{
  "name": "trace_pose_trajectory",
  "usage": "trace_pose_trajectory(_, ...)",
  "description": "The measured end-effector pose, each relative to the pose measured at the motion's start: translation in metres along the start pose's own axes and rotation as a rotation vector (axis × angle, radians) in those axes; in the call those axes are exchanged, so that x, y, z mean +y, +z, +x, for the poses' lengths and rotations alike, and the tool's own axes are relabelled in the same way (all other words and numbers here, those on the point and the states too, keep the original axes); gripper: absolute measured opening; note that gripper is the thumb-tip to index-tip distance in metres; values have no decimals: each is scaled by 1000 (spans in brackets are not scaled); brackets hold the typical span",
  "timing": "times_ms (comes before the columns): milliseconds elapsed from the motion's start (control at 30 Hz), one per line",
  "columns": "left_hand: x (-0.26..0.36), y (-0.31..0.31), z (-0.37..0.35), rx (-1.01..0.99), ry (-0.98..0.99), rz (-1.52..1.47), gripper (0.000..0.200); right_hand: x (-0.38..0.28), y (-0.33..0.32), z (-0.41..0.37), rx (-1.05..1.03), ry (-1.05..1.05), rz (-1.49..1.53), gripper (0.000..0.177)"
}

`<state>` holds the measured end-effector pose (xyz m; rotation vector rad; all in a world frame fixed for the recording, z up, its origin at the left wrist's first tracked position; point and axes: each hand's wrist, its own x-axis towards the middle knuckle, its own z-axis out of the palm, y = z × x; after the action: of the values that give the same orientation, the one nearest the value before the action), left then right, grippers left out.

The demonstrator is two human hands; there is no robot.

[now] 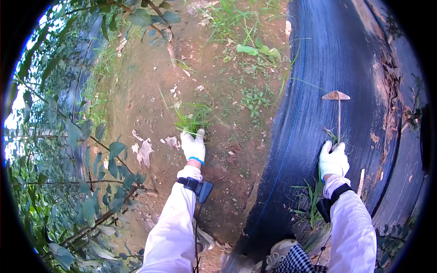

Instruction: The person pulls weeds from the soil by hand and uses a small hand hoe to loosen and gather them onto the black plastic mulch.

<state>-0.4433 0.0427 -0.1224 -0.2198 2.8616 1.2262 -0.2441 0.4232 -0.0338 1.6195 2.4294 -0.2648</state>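
My left hand (193, 146), in a white glove, is closed around a tuft of green grass (193, 119) growing from the brown soil. In my right hand (333, 159), also gloved in white, I grip the thin shaft of a small hand hoe (337, 102). Its flat rusty blade points away from me and rests over the black ground cover sheet (318, 59). Both arms wear white sleeves with dark wrist straps.
Bare brown soil (150, 91) with small weeds and dry leaves lies in the middle. A leafy shrub (91, 191) crowds the left side. Grass sprouts (312, 200) by the sheet's edge near my right arm. Dry leaf litter (391, 100) lies along the sheet's right fold.
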Motion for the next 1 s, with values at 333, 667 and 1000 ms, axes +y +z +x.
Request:
trace_pose_trajectory(333, 0, 13, 54, 77, 125, -469, 32, -7, -4, -1, 28, 16, -27, 39)
trace_pose_trajectory(667, 27, 32, 70, -50, 270, 320, 38, -6, 1, 0, 21, 35, -51, 40)
trace_pose_trajectory(1000, 46, 31, 83, -145, 598, 382, 46, -4, 0, 0, 0, 18, -54, 43)
